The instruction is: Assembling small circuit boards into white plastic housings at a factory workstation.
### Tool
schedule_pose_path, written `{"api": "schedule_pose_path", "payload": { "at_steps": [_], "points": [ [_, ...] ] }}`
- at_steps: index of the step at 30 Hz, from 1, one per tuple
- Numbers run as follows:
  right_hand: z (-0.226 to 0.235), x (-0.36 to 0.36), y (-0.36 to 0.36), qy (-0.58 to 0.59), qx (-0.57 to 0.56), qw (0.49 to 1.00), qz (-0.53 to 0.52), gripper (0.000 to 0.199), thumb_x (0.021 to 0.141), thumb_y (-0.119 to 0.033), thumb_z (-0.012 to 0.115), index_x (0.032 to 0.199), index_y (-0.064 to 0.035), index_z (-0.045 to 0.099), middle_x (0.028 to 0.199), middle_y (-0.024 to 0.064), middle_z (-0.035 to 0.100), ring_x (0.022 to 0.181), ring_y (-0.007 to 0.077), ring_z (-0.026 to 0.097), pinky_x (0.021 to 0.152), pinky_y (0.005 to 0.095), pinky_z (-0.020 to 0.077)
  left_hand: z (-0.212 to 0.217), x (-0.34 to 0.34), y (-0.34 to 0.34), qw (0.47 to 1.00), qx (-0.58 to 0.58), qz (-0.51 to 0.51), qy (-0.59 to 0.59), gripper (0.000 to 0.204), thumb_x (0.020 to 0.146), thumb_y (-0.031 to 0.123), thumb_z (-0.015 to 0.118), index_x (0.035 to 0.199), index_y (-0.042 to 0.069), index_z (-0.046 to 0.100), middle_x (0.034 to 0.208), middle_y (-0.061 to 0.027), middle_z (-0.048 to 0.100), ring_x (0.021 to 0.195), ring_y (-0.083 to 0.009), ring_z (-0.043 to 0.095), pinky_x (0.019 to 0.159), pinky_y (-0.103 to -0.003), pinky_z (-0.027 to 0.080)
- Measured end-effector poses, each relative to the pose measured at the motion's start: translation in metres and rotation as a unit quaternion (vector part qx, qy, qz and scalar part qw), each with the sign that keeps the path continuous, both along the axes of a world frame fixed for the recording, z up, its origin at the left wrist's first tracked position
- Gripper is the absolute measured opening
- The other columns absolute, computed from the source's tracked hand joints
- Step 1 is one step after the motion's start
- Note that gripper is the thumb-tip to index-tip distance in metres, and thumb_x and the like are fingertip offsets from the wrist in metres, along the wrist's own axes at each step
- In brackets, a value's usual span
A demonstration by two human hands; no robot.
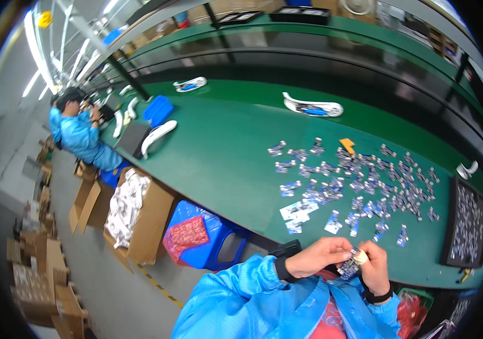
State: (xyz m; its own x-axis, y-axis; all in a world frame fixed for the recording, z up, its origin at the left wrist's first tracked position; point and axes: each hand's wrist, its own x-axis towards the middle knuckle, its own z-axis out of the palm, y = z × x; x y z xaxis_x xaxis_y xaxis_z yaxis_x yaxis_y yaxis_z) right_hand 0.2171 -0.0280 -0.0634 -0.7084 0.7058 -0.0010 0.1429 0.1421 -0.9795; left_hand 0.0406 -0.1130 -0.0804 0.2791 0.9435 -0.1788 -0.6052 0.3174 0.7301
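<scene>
Close to my body, over the near edge of the green bench, both my hands meet around a small blue circuit board point(347, 271). My left hand point(321, 255) pinches at the board's upper end with thumb and forefinger. My right hand point(376, 270) is closed at its other side, with a pale cream piece point(360, 257) at the fingertips; whether this is a finger cover or a separate part I cannot tell. Just beyond the hands, many similar circuit boards point(365, 183) lie scattered on the bench, some on white sheets point(298, 211).
A black tray point(467, 226) of small parts stands at the right, and an orange piece point(347, 145) lies among the boards. White curved housings point(312, 107) rest farther back. Left of me are a blue stool point(196, 248), a carton point(150, 226) of white parts and a co-worker point(80, 135).
</scene>
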Motion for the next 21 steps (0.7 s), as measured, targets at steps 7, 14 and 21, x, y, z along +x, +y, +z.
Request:
{"api": "schedule_pose_path", "payload": {
  "at_steps": [7, 14, 21],
  "points": [
    [0.022, 0.008, 0.000, -0.056, 0.171, 0.976, -0.125, 0.005, 0.080, -0.001, 0.061, 0.077, 0.0017, 0.057, 0.066, 0.0081, 0.054, 0.058, 0.0171, 0.050, 0.053, 0.0282, 0.0376, 0.021, -0.054, -0.006, 0.957, -0.005, 0.181, 0.229, 0.015, 0.093, 0.010, 0.058, 0.105, 0.001, 0.059, 0.094, -0.0006, 0.062, 0.087, -0.0068, 0.057, 0.075, -0.023, 0.048],
    [0.021, 0.144, -0.023, -0.270, 0.101, 0.883, -0.371, 0.006, 0.080, 0.001, 0.062, 0.083, 0.0031, 0.058, 0.066, 0.0078, 0.052, 0.060, 0.0162, 0.050, 0.053, 0.0300, 0.0370, -0.018, -0.181, 0.005, 0.736, 0.034, 0.405, 0.542, 0.016, 0.088, 0.006, 0.061, 0.097, -0.007, 0.065, 0.076, -0.0063, 0.067, 0.067, -0.0094, 0.060, 0.060, -0.024, 0.048],
    [0.016, 0.188, -0.054, -0.512, 0.254, 0.772, -0.278, 0.024, 0.070, -0.001, 0.070, 0.091, 0.0029, 0.060, 0.082, 0.0192, 0.059, 0.073, 0.0377, 0.059, 0.064, 0.0417, 0.0454, -0.018, -0.172, 0.003, 0.562, 0.080, 0.348, 0.746, 0.026, 0.079, 0.008, 0.067, 0.103, -0.001, 0.061, 0.104, -0.0149, 0.057, 0.097, -0.0311, 0.053, 0.083, -0.039, 0.043]
  ]
}}
